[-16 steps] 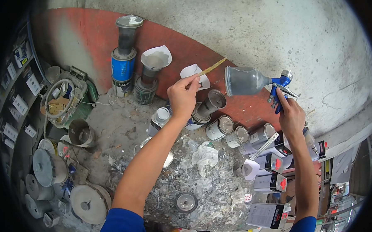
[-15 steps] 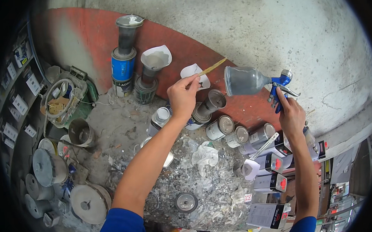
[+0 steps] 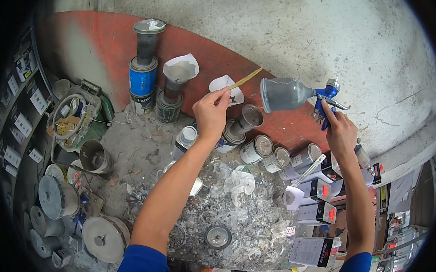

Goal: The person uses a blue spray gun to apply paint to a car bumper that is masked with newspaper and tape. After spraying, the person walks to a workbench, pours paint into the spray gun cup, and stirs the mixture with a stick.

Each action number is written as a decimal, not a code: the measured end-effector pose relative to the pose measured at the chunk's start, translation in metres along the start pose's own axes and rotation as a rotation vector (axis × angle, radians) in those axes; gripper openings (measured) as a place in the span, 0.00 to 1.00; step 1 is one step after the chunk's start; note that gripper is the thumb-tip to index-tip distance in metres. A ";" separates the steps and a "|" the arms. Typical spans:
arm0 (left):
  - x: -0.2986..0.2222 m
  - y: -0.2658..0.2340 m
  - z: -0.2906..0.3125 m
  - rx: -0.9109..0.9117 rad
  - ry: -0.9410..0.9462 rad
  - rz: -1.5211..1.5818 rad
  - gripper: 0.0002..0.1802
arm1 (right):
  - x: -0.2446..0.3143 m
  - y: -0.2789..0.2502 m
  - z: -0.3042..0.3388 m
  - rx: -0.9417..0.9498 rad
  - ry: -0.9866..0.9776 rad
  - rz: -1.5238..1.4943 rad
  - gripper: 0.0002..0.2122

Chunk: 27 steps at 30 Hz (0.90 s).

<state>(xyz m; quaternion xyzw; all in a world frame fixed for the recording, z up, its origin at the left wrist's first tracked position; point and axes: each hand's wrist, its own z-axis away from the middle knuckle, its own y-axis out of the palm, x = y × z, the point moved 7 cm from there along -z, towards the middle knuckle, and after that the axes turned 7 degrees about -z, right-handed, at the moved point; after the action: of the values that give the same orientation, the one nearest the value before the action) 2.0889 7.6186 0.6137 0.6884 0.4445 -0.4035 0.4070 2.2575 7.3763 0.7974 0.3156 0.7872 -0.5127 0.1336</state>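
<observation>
My left hand (image 3: 211, 113) pinches one end of a thin yellowish stick (image 3: 247, 79), its free end angled up to the right. At the right, my right hand (image 3: 342, 131) grips the blue handle of a spray gun (image 3: 329, 93), one finger laid along its trigger. The gun's clear grey cup (image 3: 285, 94) lies tilted on its side, its wide end toward the stick but apart from it. Below my left hand is a dark grey cup (image 3: 250, 118) on a can. A white paper cone (image 3: 226, 87) sits just behind the stick.
Paint cans (image 3: 256, 149) and rectangular tins (image 3: 317, 213) line the right of the paint-crusted bench (image 3: 202, 217). Stacked cups and a blue can (image 3: 142, 80) stand at the far left. A crumpled white cloth (image 3: 239, 182) lies mid-bench. Lidded pots (image 3: 105, 238) stand lower left.
Both hands have shifted very slightly left with the stick and the spray gun. Otherwise the scene stays the same, apart from a slight shift of the view.
</observation>
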 end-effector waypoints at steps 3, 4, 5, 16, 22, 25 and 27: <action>0.000 0.000 0.000 -0.006 0.006 0.009 0.10 | 0.000 0.000 0.000 -0.011 -0.011 -0.005 0.32; 0.000 0.000 0.000 -0.007 0.008 0.005 0.10 | -0.001 0.000 0.000 -0.014 -0.006 -0.002 0.32; -0.001 0.000 -0.001 -0.008 0.010 0.001 0.10 | -0.001 0.000 0.000 -0.018 -0.005 0.005 0.32; -0.012 -0.008 -0.001 -0.018 0.019 0.035 0.10 | 0.011 0.043 0.054 0.155 0.414 -0.296 0.31; -0.019 -0.012 0.000 0.009 0.071 -0.048 0.10 | 0.017 0.076 0.097 0.149 0.638 -0.566 0.30; -0.023 -0.010 0.000 0.002 0.076 -0.023 0.09 | 0.018 0.091 0.106 0.116 0.754 -0.893 0.31; -0.026 -0.006 0.000 0.025 0.083 -0.026 0.10 | 0.024 0.101 0.115 0.155 0.880 -1.071 0.31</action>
<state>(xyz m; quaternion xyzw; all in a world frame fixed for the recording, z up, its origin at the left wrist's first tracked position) 2.0756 7.6128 0.6365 0.7037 0.4649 -0.3855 0.3743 2.2902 7.3103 0.6616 0.0711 0.7767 -0.3872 -0.4917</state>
